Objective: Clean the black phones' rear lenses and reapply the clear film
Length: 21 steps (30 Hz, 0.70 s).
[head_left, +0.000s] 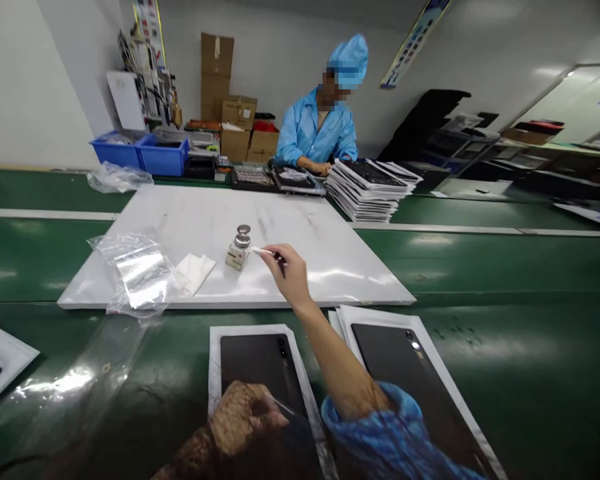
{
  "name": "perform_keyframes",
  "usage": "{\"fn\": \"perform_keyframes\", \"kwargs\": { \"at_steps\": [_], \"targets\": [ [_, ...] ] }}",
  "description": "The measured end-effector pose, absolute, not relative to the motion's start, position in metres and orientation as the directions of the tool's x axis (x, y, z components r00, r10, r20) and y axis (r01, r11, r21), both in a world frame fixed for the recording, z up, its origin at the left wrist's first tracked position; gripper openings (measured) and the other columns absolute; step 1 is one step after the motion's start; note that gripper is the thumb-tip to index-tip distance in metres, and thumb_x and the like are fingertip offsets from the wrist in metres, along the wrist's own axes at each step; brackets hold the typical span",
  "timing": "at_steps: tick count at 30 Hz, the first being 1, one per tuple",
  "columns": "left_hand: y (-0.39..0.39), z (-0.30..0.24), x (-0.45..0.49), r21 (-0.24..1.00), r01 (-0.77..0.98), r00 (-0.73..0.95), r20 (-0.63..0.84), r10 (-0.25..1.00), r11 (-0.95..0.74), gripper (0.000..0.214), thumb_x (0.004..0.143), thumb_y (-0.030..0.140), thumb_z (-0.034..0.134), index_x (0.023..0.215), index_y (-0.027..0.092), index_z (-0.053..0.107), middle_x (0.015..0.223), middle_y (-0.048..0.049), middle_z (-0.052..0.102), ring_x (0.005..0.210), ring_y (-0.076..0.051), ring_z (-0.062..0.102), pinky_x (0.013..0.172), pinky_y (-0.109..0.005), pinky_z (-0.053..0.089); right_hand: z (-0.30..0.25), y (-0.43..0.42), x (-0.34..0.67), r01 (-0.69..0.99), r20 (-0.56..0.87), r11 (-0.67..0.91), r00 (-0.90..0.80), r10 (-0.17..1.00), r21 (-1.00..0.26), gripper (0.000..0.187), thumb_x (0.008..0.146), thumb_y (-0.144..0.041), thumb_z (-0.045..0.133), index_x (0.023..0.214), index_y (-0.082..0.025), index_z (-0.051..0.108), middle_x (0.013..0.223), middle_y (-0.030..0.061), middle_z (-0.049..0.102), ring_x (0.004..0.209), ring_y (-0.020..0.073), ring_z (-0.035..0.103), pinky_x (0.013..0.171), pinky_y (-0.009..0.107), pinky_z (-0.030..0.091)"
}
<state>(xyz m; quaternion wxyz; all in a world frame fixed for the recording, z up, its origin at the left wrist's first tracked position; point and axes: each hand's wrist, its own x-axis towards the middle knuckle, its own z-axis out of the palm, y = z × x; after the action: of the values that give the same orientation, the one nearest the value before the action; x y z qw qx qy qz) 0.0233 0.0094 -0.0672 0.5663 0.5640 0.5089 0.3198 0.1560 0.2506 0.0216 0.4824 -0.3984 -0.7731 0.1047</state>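
Note:
My right hand (pixel 290 273) reaches forward over a white board, pinching a thin white cotton swab (pixel 260 251). The swab points at a small glass bottle (pixel 237 255) with a metal pump top, its tip close beside the bottle's shoulder; whether they touch I cannot tell. My left hand (pixel 247 413) is curled closed over a dark tablet (pixel 253 353) lying on a white sheet. A pale thin line runs out from its fingertips, but what they hold is unclear. Under my right forearm lies another dark tablet (pixel 400 360) on white wrapping.
On the white board (pixel 190 207) lie a folded white tissue (pixel 196 272) and clear plastic bags (pixel 140 270). Across the green bench, a person in blue (pixel 315 130) sits by a tall stack of wrapped sheets (pixel 365 190). Blue bins (pixel 164 157) stand back left.

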Motion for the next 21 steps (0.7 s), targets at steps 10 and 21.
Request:
{"fn": "perform_keyframes", "kwargs": {
  "at_steps": [10, 21],
  "targets": [
    [-0.003, -0.062, 0.018, 0.965, 0.052, 0.333, -0.261, 0.906, 0.259, 0.031, 0.085, 0.059, 0.092, 0.082, 0.03, 0.103, 0.091, -0.0142, 0.1, 0.082, -0.033, 0.089, 0.084, -0.042, 0.07, -0.058, 0.102, 0.25, 0.561, 0.593, 0.637, -0.292, 0.75, -0.528, 0.021, 0.117, -0.024, 0.08, 0.106, -0.038, 0.09, 0.09, 0.0045, 0.089, 0.077, 0.036, 0.088, 0.065, 0.052, 0.077],
    [-0.008, -0.048, 0.005, 0.946, 0.097, 0.388, -0.322, 0.863, 0.309, 0.034, 0.095, 0.056, 0.092, 0.091, 0.026, 0.106, 0.097, -0.0148, 0.103, 0.088, -0.032, 0.096, 0.087, -0.034, 0.076, -0.069, 0.109, 0.251, 0.609, 0.521, 0.63, -0.379, 0.765, -0.482, 0.028, 0.115, -0.007, 0.081, 0.109, -0.032, 0.091, 0.096, 0.0055, 0.085, 0.085, 0.0295, 0.081, 0.078, 0.045, 0.072]
  ]
}}
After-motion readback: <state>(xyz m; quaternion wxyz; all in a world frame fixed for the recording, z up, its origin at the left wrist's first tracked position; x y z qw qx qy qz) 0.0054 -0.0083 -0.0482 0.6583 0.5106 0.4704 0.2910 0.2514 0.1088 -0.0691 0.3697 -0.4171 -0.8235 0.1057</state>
